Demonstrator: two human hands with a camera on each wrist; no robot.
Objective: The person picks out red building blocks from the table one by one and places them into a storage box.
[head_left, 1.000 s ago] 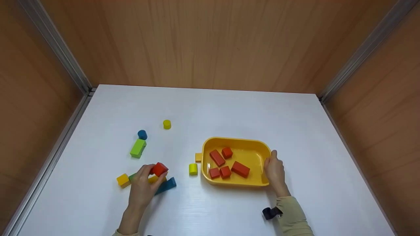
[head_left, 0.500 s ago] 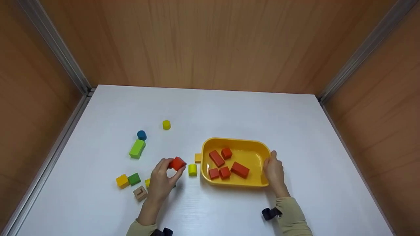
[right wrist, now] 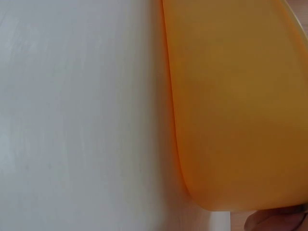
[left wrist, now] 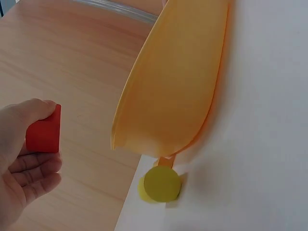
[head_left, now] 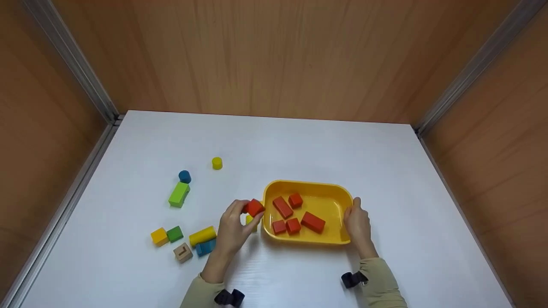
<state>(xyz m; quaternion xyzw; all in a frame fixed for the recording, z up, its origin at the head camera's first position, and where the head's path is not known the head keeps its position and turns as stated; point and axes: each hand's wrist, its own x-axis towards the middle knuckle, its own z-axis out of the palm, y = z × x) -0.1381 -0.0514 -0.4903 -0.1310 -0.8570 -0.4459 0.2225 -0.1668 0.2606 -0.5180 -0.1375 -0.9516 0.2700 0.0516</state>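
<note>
My left hand (head_left: 233, 226) pinches a red block (head_left: 254, 208) between thumb and fingertips, just off the left end of a yellow tray (head_left: 338, 188). In the left wrist view the red block (left wrist: 44, 130) is held up off the table, apart from the tray (left wrist: 168, 82). Several red blocks (head_left: 313, 222) lie inside the tray. My right hand (head_left: 358, 224) grips the tray's right end; the right wrist view shows only a bit of its fingers (right wrist: 276, 220) under the tray's end. A yellow cylinder (left wrist: 162, 184) stands by the tray's left end, partly behind my left hand in the head view.
At the left lie a yellow cube (head_left: 159, 236), a green cube (head_left: 175, 234), a wooden block (head_left: 183, 253), a yellow cylinder (head_left: 203, 235) and a blue block (head_left: 206, 247). Farther back are a light green block (head_left: 179, 194), a blue cylinder (head_left: 185, 176) and a small yellow cylinder (head_left: 217, 163).
My left hand has carried the red block rightward and slightly away from me, up to the tray's left end. Blocks it covered before now show. The right hand and tray stay put.
</note>
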